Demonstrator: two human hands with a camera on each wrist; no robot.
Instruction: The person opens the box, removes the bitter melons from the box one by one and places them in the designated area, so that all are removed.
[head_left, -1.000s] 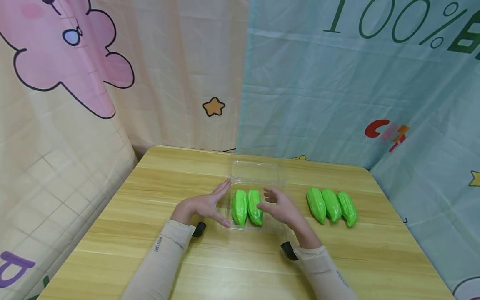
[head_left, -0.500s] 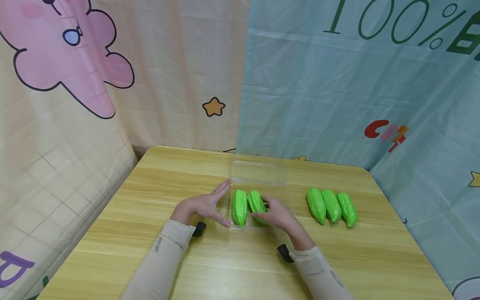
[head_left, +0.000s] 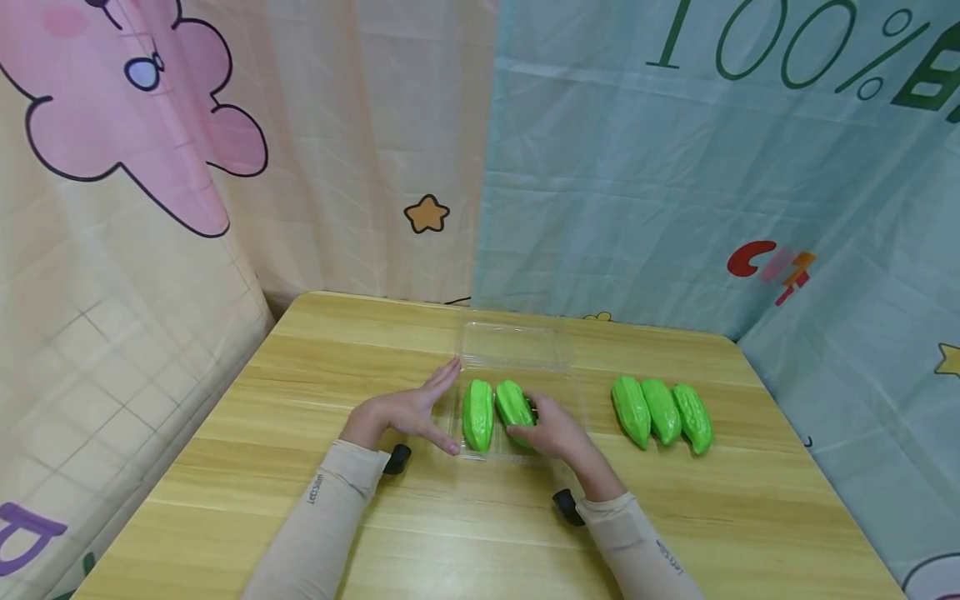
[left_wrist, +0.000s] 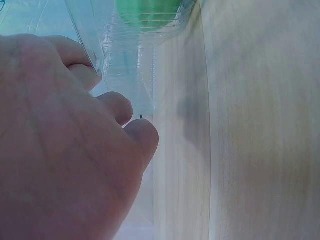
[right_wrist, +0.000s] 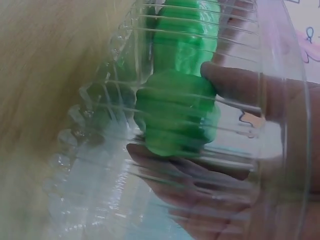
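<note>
A clear plastic clamshell box (head_left: pixel 517 367) lies unfolded on the table, its lid (head_left: pixel 513 343) away from me. Inside the base are two bright green bitter melons. My right hand (head_left: pixel 553 427) grips the right-hand bitter melon (head_left: pixel 514 404), which leans a little; in the right wrist view, thumb and fingers close round that bitter melon (right_wrist: pixel 175 115) behind the ribbed box wall. Beside it lies the left bitter melon (head_left: pixel 477 415). My left hand (head_left: pixel 411 410) spreads its thumb and fingers along the box's left side, fingertips right at the wall (left_wrist: pixel 92 45).
To the right of the box, three more bitter melons (head_left: pixel 662 411) lie side by side on the wooden table (head_left: pixel 255 467). Printed curtains (head_left: pixel 630 208) hang behind the table and along both sides.
My right hand has lowered into the box and taken hold of the right-hand bitter melon, tilting it and shifting it slightly right. The left hand has stayed at the box's side.
</note>
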